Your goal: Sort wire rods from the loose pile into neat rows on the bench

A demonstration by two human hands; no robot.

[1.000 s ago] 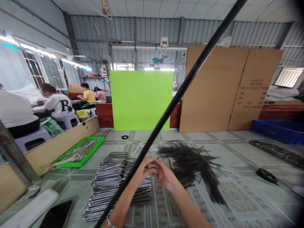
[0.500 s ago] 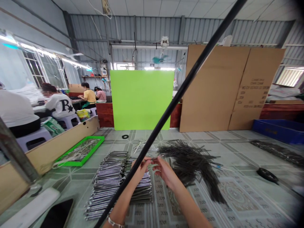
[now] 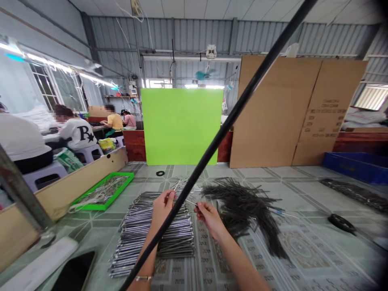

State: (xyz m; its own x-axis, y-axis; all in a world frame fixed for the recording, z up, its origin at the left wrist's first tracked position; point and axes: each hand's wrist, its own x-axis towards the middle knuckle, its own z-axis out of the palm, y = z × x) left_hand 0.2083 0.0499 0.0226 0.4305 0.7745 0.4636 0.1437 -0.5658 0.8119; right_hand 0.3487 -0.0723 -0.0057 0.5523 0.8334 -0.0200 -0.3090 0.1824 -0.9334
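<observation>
My left hand (image 3: pixel 162 211) is raised above a wide stack of shiny metal rods (image 3: pixel 151 230), its fingers pinched on thin wires. My right hand (image 3: pixel 209 218) pinches a thin metal rod (image 3: pixel 190 203) that points toward my left hand. A dark tangled pile of thin rods (image 3: pixel 242 206) lies to the right of my right hand, on a patterned mat (image 3: pixel 230 258). A few loose wires (image 3: pixel 182 184) lie beyond my hands. A black pole (image 3: pixel 215 145) crosses the view diagonally, hiding part of my left forearm.
A green tray of metal pieces (image 3: pixel 103 190) sits against a low wooden board (image 3: pixel 79 180) at left. A black phone (image 3: pixel 74 273) lies near me. Dark rods (image 3: pixel 357 196), a black coil (image 3: pixel 341 223) and a blue crate (image 3: pixel 354 167) are at right. Seated co-workers (image 3: pixel 79 133) are far left.
My hands have drawn apart, with my left hand moving left and up over the stack. A thin rod now shows between them. The view has shifted slightly.
</observation>
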